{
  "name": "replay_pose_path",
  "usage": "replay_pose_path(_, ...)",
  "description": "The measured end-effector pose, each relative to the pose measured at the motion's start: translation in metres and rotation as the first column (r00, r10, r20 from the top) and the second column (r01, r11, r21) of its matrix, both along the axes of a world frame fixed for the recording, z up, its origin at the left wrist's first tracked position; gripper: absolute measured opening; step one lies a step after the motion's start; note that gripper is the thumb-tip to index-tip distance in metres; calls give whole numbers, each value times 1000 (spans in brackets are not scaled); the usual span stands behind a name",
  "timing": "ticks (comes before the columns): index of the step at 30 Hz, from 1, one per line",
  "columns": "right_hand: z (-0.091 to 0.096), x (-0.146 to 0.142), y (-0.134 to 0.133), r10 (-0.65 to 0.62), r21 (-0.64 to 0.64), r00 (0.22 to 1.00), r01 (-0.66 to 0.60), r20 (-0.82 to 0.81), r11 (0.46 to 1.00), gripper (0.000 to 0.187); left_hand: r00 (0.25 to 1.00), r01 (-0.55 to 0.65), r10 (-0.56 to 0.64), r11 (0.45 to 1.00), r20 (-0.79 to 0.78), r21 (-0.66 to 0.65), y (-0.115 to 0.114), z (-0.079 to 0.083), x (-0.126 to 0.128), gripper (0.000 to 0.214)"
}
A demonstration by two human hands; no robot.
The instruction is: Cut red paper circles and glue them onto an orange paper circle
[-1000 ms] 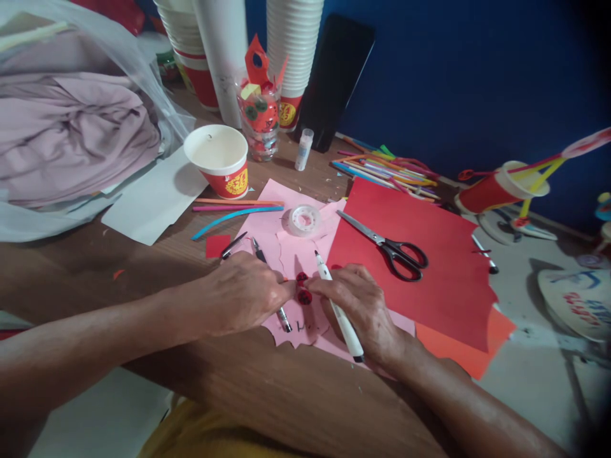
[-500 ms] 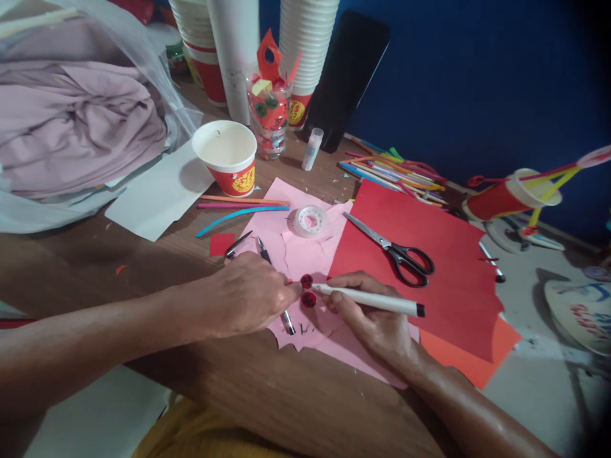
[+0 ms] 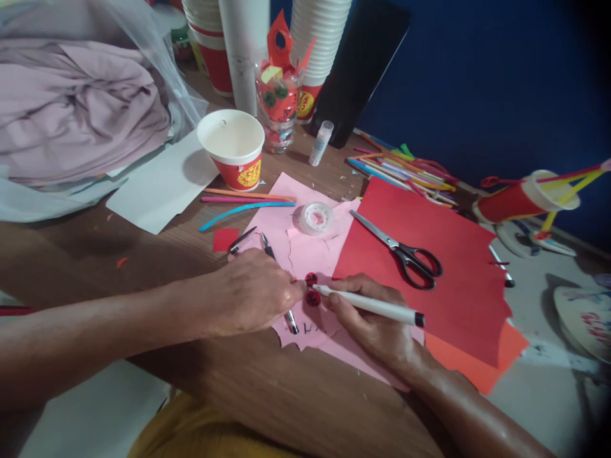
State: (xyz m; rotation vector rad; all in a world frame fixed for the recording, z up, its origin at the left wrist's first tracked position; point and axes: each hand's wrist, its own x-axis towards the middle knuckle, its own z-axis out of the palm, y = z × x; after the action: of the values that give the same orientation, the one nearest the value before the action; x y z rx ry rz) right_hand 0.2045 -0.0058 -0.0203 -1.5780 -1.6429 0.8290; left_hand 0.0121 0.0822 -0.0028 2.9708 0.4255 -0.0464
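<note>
My right hand (image 3: 370, 318) grips a white marker (image 3: 377, 306) with a black end. The marker's tip points left and sits at two small red paper circles (image 3: 313, 298) bearing black marks. My left hand (image 3: 260, 292) is closed, its thumb and finger pressed together right beside the circles; whatever they pinch is hidden. Pink paper (image 3: 329, 254) with black drawn lines lies beneath both hands. Partly under the left hand is a pen (image 3: 291, 322), with a black pen cap (image 3: 242, 240) above it.
Black-handled scissors (image 3: 405, 254) lie on red paper (image 3: 458, 273), over orange paper (image 3: 496, 362). A tape roll (image 3: 304, 218) rests on the pink sheet. Behind stand a paper cup (image 3: 237, 170), a glue stick (image 3: 321, 144), a decorated clear cup (image 3: 278, 102) and colourful pipe cleaners (image 3: 405, 172).
The marker tip has shifted from the upper red circle down toward the lower one. Both hands keep their hold, and the whole view has moved slightly.
</note>
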Motion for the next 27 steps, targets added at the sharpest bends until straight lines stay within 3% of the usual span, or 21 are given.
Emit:
replay_pose_path(21,2,1,2,52,59,990,-60,128,996,10,998,-19,16,998,-53,-52,0,5,2,9)
replay_pose_path(27,0,0,1,54,30,996,-56,74,998,9,999,-9,7,999,-38,-53,0,5,1,9)
